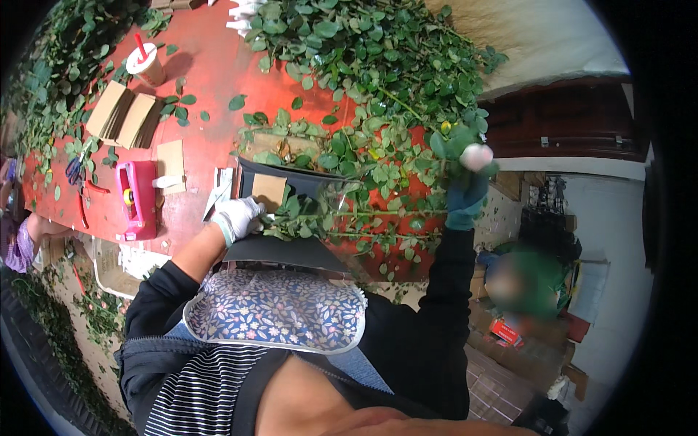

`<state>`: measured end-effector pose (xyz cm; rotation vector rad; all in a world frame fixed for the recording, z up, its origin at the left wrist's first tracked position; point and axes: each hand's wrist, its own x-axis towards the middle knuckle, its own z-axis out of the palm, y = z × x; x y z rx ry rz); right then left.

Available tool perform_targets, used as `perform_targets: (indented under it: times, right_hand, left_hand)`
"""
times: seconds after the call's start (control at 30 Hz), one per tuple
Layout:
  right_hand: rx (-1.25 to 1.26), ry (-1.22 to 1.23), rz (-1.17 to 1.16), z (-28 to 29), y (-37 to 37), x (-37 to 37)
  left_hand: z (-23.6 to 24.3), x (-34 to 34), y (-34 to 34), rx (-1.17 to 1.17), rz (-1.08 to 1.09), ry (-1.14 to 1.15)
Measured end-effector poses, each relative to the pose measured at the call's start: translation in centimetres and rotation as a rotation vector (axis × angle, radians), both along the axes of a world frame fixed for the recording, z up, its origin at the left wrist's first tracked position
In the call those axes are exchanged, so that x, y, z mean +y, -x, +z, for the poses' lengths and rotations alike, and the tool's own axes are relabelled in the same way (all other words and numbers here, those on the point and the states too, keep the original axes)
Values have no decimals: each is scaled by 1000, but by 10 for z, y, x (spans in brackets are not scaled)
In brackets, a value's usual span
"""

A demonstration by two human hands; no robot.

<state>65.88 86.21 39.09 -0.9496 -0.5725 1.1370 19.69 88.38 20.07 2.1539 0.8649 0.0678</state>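
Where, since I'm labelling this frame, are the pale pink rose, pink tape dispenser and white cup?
Pale pink rose (477, 156), head view: the bloom.
Pink tape dispenser (147, 200), head view: its body.
White cup (150, 71), head view: side wall.

Red tabletop (211, 73), bearing leafy stems (363, 54), a white cup (149, 71) with a red straw (140, 46), brown card stacks (109, 109), a pink caddy (147, 200) and a red-handled tool (82, 211).
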Motion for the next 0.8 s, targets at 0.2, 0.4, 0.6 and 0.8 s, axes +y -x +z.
perform_targets:
  times: [0.2, 0.4, 0.6, 0.8]
  right_hand:
    - [-1371, -372, -71, 61, 124, 107]
    - [-1107, -139, 76, 19, 116, 61]
    - [-753, -296, 271, -51, 161, 31]
    - [-775, -30, 705, -48, 170, 39]
  left_hand:
    - [-1, 5, 7, 20, -60, -96]
    - [-24, -6, -3, -21, -23, -151]
    - [2, -10, -4, 40, -11, -138]
    - [9, -10, 5, 70, -26, -55]
